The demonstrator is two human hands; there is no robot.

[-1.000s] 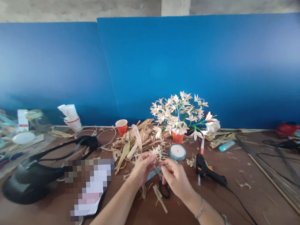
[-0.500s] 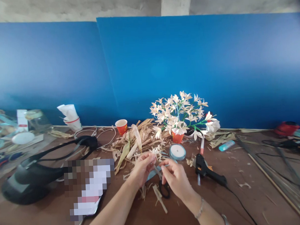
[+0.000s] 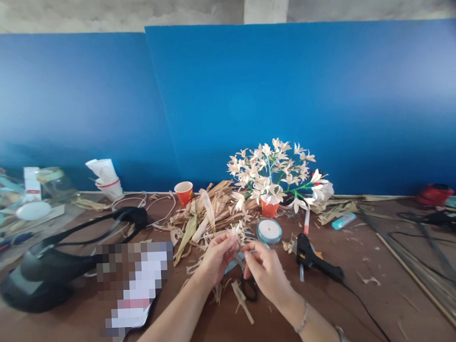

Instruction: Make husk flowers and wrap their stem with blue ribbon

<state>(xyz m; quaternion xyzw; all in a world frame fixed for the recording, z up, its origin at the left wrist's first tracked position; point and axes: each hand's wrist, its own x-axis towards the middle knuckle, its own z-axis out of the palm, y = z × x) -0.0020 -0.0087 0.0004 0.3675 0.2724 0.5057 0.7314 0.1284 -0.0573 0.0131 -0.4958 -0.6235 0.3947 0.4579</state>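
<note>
My left hand is closed in a pinch, its fingertips beside small pale husk flowers; what it grips is too small to make out. Facing it, my right hand has thumb and forefinger pressed together close to the left fingertips, and anything between them is hidden. Below the hands lie scissors with black handles, their upper part partly covered by my right hand. A light blue ribbon strip shows between the hands. Just behind stands a ribbon roll.
Behind are a bouquet of white husk flowers in a red cup, a husk pile and another paper cup. A glue gun lies right, a phone and a black headset left.
Both hands stay almost in place, with only slight finger movement. The whole view has shifted very slightly; the things on the table lie as before.
</note>
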